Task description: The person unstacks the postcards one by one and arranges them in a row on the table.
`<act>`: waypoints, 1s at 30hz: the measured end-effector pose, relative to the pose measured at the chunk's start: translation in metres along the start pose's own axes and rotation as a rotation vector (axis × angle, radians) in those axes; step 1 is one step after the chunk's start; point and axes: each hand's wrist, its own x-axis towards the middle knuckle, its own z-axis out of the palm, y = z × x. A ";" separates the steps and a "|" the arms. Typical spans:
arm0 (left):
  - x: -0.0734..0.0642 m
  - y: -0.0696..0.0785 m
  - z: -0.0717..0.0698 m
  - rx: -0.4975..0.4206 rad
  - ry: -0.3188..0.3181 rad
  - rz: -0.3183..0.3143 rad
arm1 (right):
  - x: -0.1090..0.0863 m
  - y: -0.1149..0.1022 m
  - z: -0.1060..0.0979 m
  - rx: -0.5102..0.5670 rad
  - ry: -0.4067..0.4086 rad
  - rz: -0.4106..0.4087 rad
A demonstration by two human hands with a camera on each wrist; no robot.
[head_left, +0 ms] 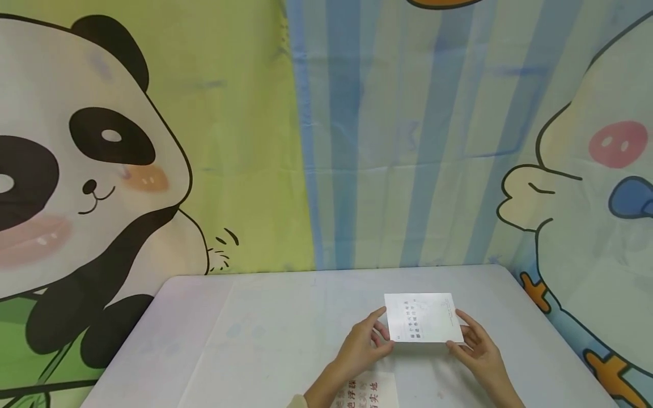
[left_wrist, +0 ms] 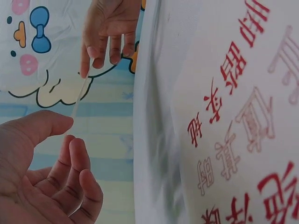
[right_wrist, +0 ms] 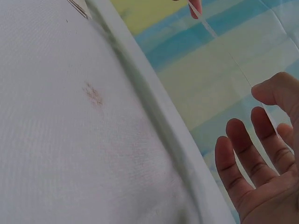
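Note:
A white card (head_left: 427,318) with columns of small dark characters is held up above the table, its face toward the head camera. My left hand (head_left: 363,344) pinches its left edge between thumb and fingers. At the opposite edge, my right hand (head_left: 479,352) pinches it the same way. Both wrist views show the card edge-on, as a thin pale strip (left_wrist: 80,99). Below my left forearm lies a paper sheet (head_left: 385,388) with large red and outlined characters, partly hidden by that arm.
The white-covered table (head_left: 265,328) reaches back to a hanging cloth backdrop (head_left: 255,170) printed with a panda and other cartoon animals. A faint reddish smudge (right_wrist: 93,94) marks the tablecloth in the right wrist view.

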 end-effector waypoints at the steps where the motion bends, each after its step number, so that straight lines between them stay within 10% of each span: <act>1: 0.001 0.000 0.001 -0.008 -0.001 -0.005 | 0.000 0.001 0.000 0.009 0.005 -0.006; 19: 0.007 -0.001 0.018 -0.045 -0.016 0.002 | -0.001 0.016 -0.005 0.005 0.114 0.037; 30: 0.013 -0.001 0.035 -0.106 -0.028 -0.045 | -0.002 0.016 -0.009 -0.033 0.198 0.225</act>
